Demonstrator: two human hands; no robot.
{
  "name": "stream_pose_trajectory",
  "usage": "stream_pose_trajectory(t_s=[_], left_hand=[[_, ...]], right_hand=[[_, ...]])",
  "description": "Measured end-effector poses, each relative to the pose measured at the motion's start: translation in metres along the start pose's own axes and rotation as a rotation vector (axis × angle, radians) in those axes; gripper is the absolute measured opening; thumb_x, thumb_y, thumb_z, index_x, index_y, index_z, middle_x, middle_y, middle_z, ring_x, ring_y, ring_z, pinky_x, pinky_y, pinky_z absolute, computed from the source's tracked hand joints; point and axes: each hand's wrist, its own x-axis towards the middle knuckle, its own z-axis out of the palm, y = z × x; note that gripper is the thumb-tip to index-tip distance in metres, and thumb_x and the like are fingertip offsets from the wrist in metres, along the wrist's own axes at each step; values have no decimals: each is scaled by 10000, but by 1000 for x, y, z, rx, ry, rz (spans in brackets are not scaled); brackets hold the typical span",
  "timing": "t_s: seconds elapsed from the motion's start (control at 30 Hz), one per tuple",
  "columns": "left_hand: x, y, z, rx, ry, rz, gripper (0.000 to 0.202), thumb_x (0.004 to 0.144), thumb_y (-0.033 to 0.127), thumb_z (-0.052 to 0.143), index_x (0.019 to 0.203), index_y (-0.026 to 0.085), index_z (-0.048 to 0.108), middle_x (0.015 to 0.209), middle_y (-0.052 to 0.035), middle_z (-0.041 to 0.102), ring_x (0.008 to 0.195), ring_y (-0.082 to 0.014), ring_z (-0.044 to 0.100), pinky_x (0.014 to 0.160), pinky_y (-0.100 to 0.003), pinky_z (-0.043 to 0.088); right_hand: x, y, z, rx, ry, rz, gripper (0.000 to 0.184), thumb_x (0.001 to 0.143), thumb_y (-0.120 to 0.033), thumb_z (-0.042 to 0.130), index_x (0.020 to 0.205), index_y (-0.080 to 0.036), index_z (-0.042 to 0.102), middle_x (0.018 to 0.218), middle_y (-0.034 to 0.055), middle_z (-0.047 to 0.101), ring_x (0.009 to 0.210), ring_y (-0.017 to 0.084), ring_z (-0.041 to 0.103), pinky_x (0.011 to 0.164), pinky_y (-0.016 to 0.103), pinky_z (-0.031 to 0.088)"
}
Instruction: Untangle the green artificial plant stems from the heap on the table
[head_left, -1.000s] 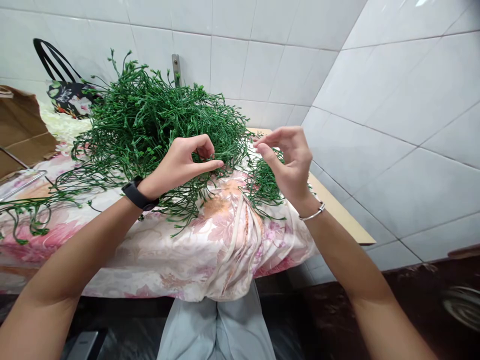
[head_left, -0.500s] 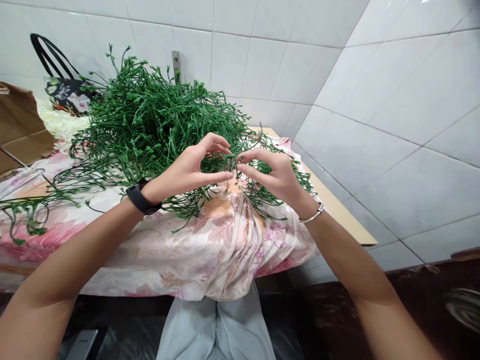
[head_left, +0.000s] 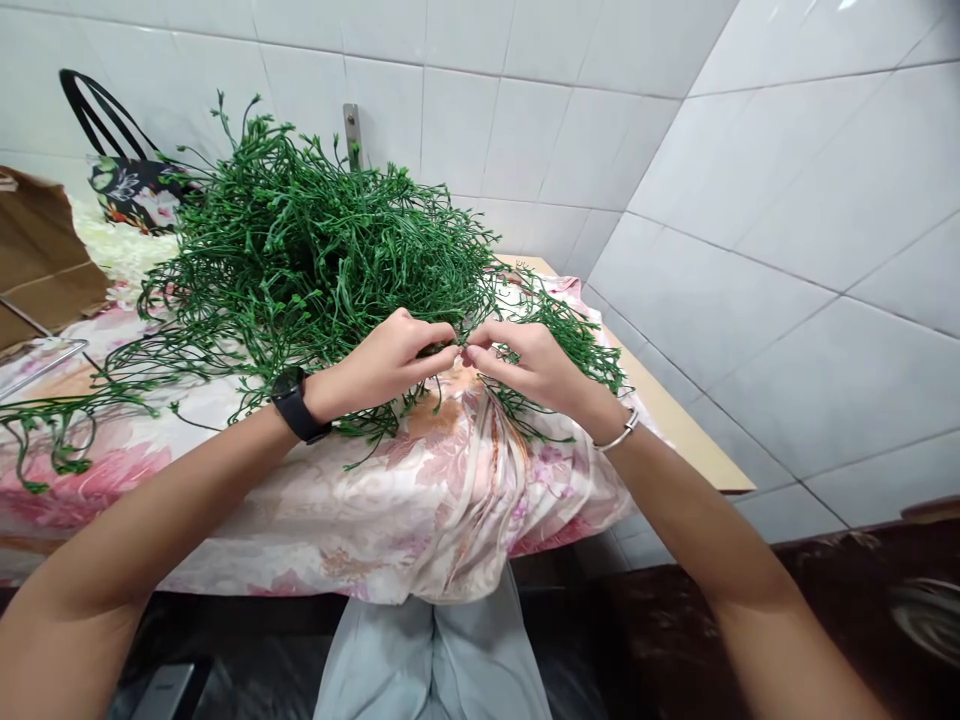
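Observation:
A big heap of green plastic sprigs (head_left: 300,250) lies on a table under a pink floral cloth (head_left: 360,500). My left hand (head_left: 386,362), with a black watch at the wrist, is closed in a pinch on a thin green sprig at the heap's near edge. My right hand (head_left: 529,365), with a silver bangle, is pinched on the same sprig, fingertips almost touching the left ones. A smaller bunch of sprigs (head_left: 570,345) lies just behind and right of my right hand.
A white tiled wall (head_left: 787,250) stands close on the right, with the bare table edge (head_left: 690,430) beside it. A floral bag with black handles (head_left: 124,190) and a brown cardboard box (head_left: 37,250) sit at the back left. My grey-trousered knees (head_left: 435,650) are under the table.
Both hands came down and together from apart in the air. They now meet in a pinch at the heap's near edge. More sprigs lie spread on the right.

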Motion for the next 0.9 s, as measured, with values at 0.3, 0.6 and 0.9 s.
stream_pose_trajectory(t_s=[0.3, 0.6, 0.9], left_hand=[[-1, 1, 6, -13, -143, -52, 211, 890, 313, 317, 924, 164, 462, 632, 17, 517, 576, -114, 432, 583, -231, 292], [-1, 5, 13, 81, 17, 18, 266, 856, 284, 356, 623, 175, 423, 506, 44, 366, 501, -101, 298, 611, -249, 255], [-1, 15, 9, 2, 148, -91, 242, 824, 231, 374, 592, 164, 374, 490, 54, 331, 494, -86, 241, 592, -252, 240]], right_hand=[[0, 5, 1, -97, -117, -58, 221, 857, -262, 442, 677, -151, 507, 600, -15, 514, 550, 72, 429, 560, 204, 341], [0, -2, 12, -173, 50, -60, 261, 807, -213, 442, 557, -175, 378, 519, -42, 361, 518, 74, 332, 535, 219, 277], [-2, -16, 22, -320, 292, -15, 263, 813, -195, 431, 560, -184, 357, 504, -32, 358, 502, 89, 343, 540, 245, 282]])
